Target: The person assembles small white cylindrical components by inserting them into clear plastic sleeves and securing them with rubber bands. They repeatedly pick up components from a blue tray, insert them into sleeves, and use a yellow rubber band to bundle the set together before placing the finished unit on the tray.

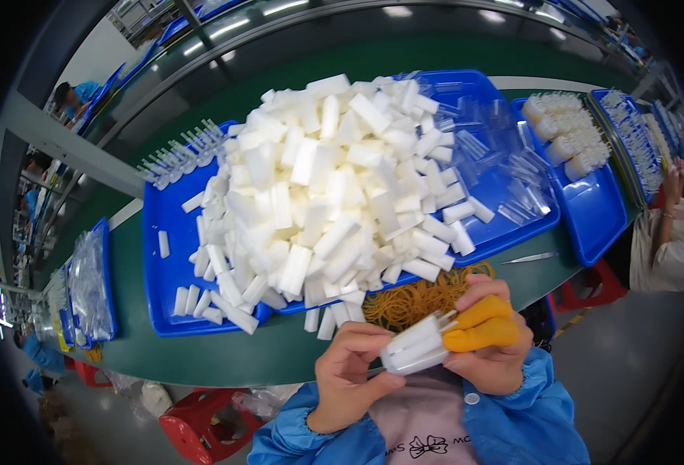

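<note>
Both my hands hold a small bundle of white plastic pieces close to my chest, below the table's front edge. My left hand grips the bundle from the left and underneath. My right hand holds its right end, with yellow finger cots on two fingers. A heap of tan rubber bands lies on the green table just beyond my hands. Behind it a big pile of white plastic pieces fills a blue tray.
Clear plastic parts lie on the tray's right part. Another blue tray at right carries bundled white pieces. Metal tweezers rest on the green table. Red stools stand below; a person sits at far right.
</note>
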A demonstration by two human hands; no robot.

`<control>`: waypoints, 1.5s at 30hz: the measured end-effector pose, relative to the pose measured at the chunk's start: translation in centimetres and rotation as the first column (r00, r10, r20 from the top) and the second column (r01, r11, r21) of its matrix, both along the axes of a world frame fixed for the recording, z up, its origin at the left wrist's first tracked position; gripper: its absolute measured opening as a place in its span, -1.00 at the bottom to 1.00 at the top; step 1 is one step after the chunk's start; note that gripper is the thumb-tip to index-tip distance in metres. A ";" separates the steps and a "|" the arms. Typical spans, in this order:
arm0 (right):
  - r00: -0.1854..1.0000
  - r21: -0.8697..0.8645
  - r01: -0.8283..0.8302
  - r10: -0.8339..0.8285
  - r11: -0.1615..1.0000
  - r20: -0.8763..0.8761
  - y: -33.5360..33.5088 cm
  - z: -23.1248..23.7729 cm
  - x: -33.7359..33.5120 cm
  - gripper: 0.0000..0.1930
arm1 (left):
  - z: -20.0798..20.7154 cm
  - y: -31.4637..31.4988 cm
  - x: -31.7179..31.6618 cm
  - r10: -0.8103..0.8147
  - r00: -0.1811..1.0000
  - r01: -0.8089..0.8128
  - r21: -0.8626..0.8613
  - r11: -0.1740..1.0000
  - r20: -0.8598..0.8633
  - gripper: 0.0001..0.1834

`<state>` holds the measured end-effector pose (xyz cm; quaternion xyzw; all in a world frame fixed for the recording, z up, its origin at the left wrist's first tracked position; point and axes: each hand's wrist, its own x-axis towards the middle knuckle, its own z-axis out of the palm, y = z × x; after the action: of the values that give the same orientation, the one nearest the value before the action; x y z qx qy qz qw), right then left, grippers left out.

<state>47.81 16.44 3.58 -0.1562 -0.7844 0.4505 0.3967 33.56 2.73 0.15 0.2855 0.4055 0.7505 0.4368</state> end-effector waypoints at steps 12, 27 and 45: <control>0.690 0.720 0.304 -0.666 0.623 0.284 16.0 -1.0 1.1 -0.82 | 0.4 -0.1 -0.2 0.078 0.987 -0.072 -0.041 0.997 0.143 -0.52; 0.979 -0.293 0.197 -0.171 0.935 0.112 7.1 3.3 0.8 -0.69 | -0.1 -0.6 -0.2 0.075 0.984 -0.072 -0.025 0.997 0.162 -0.53; 0.953 -0.721 -0.181 -0.060 0.669 -0.296 1.2 -1.1 0.2 -0.63 | 0.4 -0.4 0.2 0.142 0.903 -0.190 -0.080 0.979 -0.405 -0.51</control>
<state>47.97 17.60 2.52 -0.2083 -0.4703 0.7607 0.3960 33.77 2.34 0.57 0.3700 0.5521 0.6861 0.2960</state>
